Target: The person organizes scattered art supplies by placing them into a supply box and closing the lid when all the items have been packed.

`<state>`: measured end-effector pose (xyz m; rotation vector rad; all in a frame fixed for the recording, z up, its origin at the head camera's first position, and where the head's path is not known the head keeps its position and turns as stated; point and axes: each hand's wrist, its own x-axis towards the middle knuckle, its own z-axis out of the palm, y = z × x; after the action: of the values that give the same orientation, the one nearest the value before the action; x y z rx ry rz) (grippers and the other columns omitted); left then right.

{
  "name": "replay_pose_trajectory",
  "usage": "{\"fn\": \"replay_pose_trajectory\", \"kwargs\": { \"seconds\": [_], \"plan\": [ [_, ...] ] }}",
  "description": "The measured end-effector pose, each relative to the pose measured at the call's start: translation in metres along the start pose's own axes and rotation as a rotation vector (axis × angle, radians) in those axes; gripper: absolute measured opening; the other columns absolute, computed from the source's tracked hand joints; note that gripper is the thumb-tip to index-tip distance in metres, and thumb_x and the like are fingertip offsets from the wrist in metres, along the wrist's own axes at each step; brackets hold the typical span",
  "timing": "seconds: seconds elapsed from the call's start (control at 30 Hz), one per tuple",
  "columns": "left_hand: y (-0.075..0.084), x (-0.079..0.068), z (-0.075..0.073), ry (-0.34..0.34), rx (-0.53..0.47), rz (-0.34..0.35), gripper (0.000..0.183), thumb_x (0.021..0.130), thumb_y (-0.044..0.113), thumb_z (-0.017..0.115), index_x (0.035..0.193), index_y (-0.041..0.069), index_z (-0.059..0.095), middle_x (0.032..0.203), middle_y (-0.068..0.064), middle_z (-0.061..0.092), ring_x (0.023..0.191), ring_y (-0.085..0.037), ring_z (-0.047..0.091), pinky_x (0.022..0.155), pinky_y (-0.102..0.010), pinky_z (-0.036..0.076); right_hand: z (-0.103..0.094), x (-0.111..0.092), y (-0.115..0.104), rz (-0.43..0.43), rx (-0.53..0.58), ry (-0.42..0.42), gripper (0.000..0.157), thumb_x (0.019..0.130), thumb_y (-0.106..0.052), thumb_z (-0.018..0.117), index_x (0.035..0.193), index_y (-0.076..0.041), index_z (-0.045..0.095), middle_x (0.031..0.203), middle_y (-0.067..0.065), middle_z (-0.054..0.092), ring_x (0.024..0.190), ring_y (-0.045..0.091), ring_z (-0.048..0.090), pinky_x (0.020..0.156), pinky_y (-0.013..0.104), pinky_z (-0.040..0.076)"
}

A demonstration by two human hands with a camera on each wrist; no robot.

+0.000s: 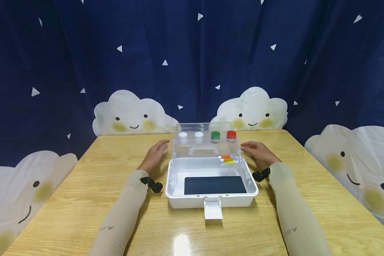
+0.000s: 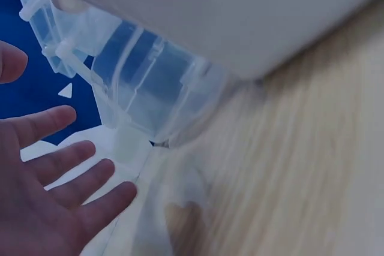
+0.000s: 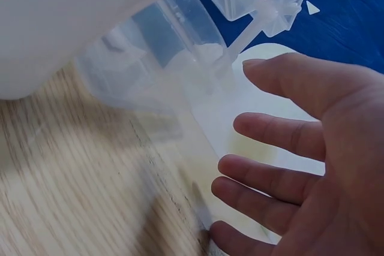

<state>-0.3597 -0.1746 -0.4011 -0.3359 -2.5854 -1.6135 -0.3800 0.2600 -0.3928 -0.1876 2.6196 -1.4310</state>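
Observation:
Between the two hands stands a white plastic storage box [image 1: 193, 202] with its clear lid [image 1: 185, 126] raised at the back and its front latch [image 1: 213, 209] hanging down. Beside the box's left side is my left hand [image 1: 155, 155], fingers extended and holding nothing; the left wrist view shows the spread fingers apart from the box wall. My right hand [image 1: 258, 152] lies by the right side, fingers loosely spread, also with nothing in it. Inside the box rests a flat dark rectangle [image 1: 215, 185]. Orange and yellow tubes [image 1: 226, 160] sit toward the back right.
Along the raised clear tray stand two white-capped jars [image 1: 183, 136], a green-capped jar [image 1: 215, 135] and a red-capped jar [image 1: 231, 135]. The wooden table [image 1: 92, 192] reaches back to a dark blue curtain [image 1: 140, 42] with smiling clouds.

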Motion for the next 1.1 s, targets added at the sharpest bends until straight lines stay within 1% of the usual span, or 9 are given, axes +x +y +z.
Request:
{"fn": "replay_pose_trajectory", "kwargs": {
  "seconds": [0.07, 0.13, 0.2, 0.3, 0.47, 0.53, 0.7, 0.87, 1.1],
  "plan": [
    [0.0, 0.001, 0.002, -0.046, -0.096, -0.049, 0.051, 0.093, 0.046, 0.035, 0.134, 0.018, 0.04, 0.141, -0.003, 0.035, 0.126, -0.026, 0.035, 0.1, -0.044, 0.034, 0.0, -0.001, -0.001, -0.016, -0.017, -0.007, 0.067, 0.078, -0.055, 0.057, 0.126, -0.009, 0.047, 0.131, 0.015, 0.044, 0.119, 0.031, 0.04, 0.1, 0.048, 0.033],
    [0.001, 0.001, 0.003, -0.092, -0.195, -0.104, 0.056, 0.092, 0.049, 0.035, 0.137, 0.015, 0.035, 0.143, -0.005, 0.03, 0.128, -0.028, 0.033, 0.099, -0.043, 0.037, 0.0, -0.001, -0.002, -0.02, 0.023, -0.03, 0.068, 0.079, -0.054, 0.057, 0.128, -0.008, 0.046, 0.133, 0.015, 0.043, 0.12, 0.032, 0.039, 0.1, 0.049, 0.034],
    [0.002, 0.002, 0.004, -0.121, -0.269, -0.14, 0.06, 0.092, 0.05, 0.034, 0.138, 0.012, 0.031, 0.144, -0.009, 0.027, 0.129, -0.03, 0.031, 0.098, -0.043, 0.037, 0.001, -0.001, -0.003, -0.003, 0.109, -0.071, 0.068, 0.079, -0.052, 0.057, 0.129, -0.008, 0.043, 0.134, 0.014, 0.041, 0.122, 0.032, 0.037, 0.101, 0.049, 0.032],
    [0.002, 0.003, 0.005, -0.146, -0.358, -0.181, 0.062, 0.093, 0.049, 0.033, 0.14, 0.01, 0.027, 0.144, -0.012, 0.025, 0.129, -0.03, 0.031, 0.099, -0.041, 0.037, 0.002, 0.0, -0.004, 0.028, 0.224, -0.132, 0.067, 0.081, -0.05, 0.056, 0.131, -0.008, 0.041, 0.134, 0.013, 0.041, 0.123, 0.031, 0.038, 0.1, 0.047, 0.033],
    [0.0, 0.005, 0.008, -0.148, -0.469, -0.257, 0.058, 0.093, 0.048, 0.033, 0.138, 0.012, 0.03, 0.144, -0.007, 0.028, 0.127, -0.026, 0.035, 0.099, -0.039, 0.037, 0.005, 0.003, -0.005, 0.04, 0.253, -0.211, 0.066, 0.085, -0.052, 0.049, 0.133, -0.008, 0.037, 0.135, 0.013, 0.04, 0.123, 0.031, 0.039, 0.099, 0.045, 0.036],
    [-0.001, 0.006, 0.009, -0.141, -0.482, -0.28, 0.058, 0.092, 0.049, 0.033, 0.137, 0.013, 0.031, 0.143, -0.006, 0.029, 0.126, -0.025, 0.037, 0.098, -0.038, 0.038, 0.007, 0.004, -0.006, 0.039, 0.247, -0.223, 0.067, 0.086, -0.052, 0.047, 0.135, -0.009, 0.035, 0.136, 0.014, 0.039, 0.123, 0.033, 0.038, 0.1, 0.046, 0.035],
    [-0.003, 0.006, 0.011, -0.15, -0.518, -0.276, 0.059, 0.093, 0.05, 0.029, 0.138, 0.011, 0.031, 0.144, -0.007, 0.028, 0.126, -0.027, 0.036, 0.099, -0.042, 0.038, 0.011, 0.007, -0.007, 0.079, 0.309, -0.226, 0.07, 0.085, -0.055, 0.046, 0.138, -0.012, 0.033, 0.137, 0.013, 0.038, 0.124, 0.031, 0.037, 0.1, 0.046, 0.035],
    [-0.001, 0.005, 0.013, -0.193, -0.58, -0.265, 0.066, 0.092, 0.053, 0.027, 0.14, 0.008, 0.025, 0.146, -0.008, 0.022, 0.129, -0.029, 0.03, 0.102, -0.044, 0.032, 0.011, 0.008, -0.006, 0.099, 0.435, -0.258, 0.069, 0.086, -0.053, 0.045, 0.139, -0.01, 0.032, 0.138, 0.015, 0.038, 0.126, 0.029, 0.036, 0.097, 0.045, 0.038],
    [-0.003, 0.004, 0.015, -0.248, -0.6, -0.28, 0.07, 0.091, 0.055, 0.024, 0.14, 0.005, 0.024, 0.147, -0.011, 0.022, 0.131, -0.029, 0.028, 0.105, -0.042, 0.028, 0.013, 0.006, -0.002, 0.093, 0.516, -0.306, 0.072, 0.089, -0.052, 0.041, 0.141, -0.005, 0.024, 0.142, 0.017, 0.031, 0.129, 0.03, 0.03, 0.096, 0.041, 0.039]
  ]
}}
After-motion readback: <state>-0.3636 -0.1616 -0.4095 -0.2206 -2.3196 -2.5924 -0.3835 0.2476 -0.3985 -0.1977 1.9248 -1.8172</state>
